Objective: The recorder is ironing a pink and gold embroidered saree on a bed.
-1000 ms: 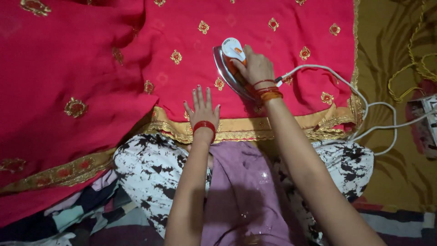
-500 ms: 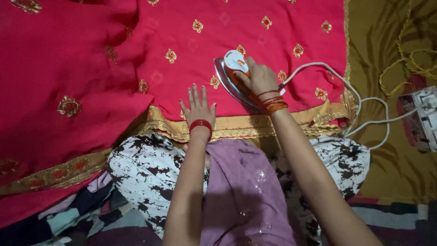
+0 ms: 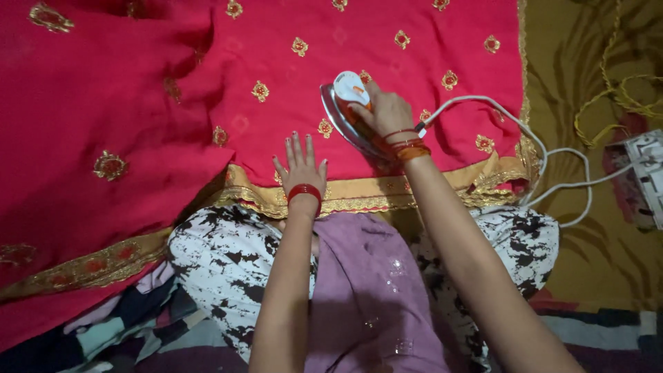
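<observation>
Right hand [image 3: 387,110] wrapped tight around the handle of the electric iron [image 3: 349,110], soleplate down on the red embroidered fabric [image 3: 207,83], close to its gold border [image 3: 373,190] at the near edge. Left hand [image 3: 300,166] lies flat, fingers spread, pressing the cloth beside the iron. White cord [image 3: 552,155] trails toward the power strip [image 3: 642,176] on the right.

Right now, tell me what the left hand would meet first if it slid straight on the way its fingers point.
The left hand lies flat, fingers pointing up the red embroidered cloth. Ahead is only more cloth; the nearest gold motif sits slightly left. The iron stays off to the right.
</observation>
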